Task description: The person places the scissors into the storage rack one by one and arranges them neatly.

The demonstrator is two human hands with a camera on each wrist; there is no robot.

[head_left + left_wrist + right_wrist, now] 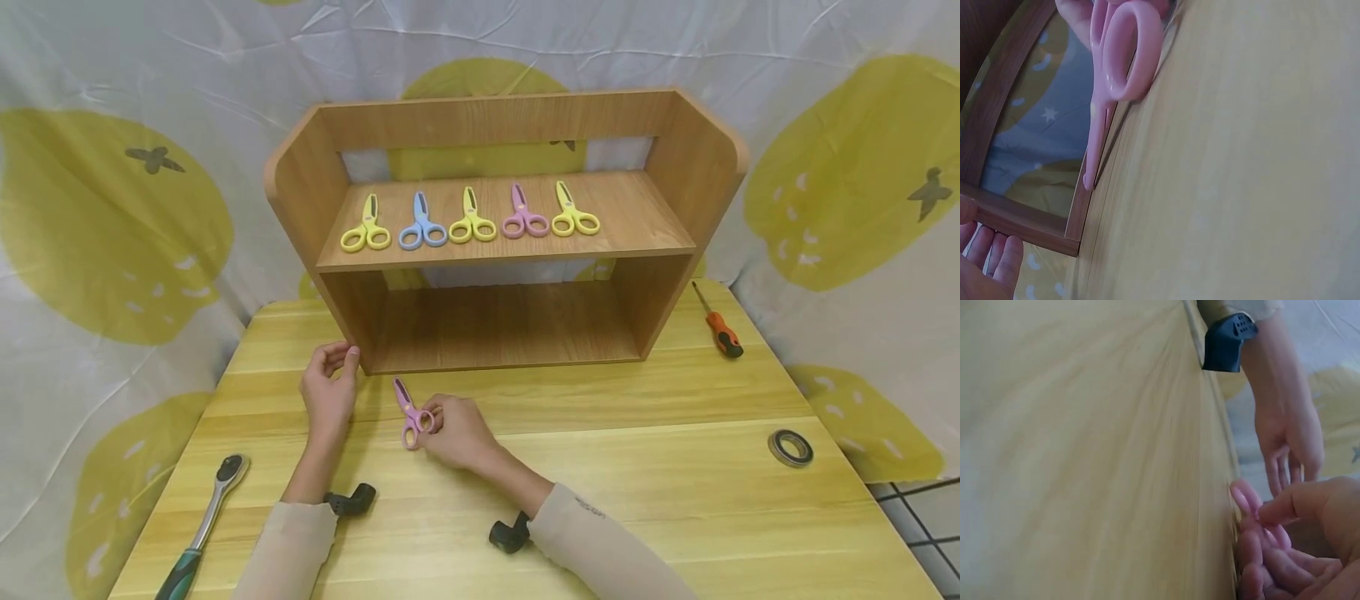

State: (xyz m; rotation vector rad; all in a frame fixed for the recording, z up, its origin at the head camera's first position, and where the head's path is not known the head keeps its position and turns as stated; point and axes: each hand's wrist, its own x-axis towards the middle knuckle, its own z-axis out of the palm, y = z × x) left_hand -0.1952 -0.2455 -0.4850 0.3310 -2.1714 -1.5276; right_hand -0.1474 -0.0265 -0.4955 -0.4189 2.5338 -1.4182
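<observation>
My right hand (457,432) pinches a pair of pink scissors (408,408) by the handle loops, low over the table in front of the wooden shelf (502,257). The blades point toward the shelf. The left wrist view shows the scissors (1092,119) close up, one loop facing the camera. My left hand (330,387) is at the lower left front corner of the shelf, its fingers by the outer side of the panel and its thumb at the front edge. On the upper board lie several scissors (470,221) in a row, yellow, blue and pink, blades toward the back.
A ratchet wrench (212,512) lies at the table's left edge. To the right of the shelf is an orange and black screwdriver (722,332), with a bearing ring (791,448) nearer the right edge. A patterned cloth (112,250) hangs behind the table (675,517).
</observation>
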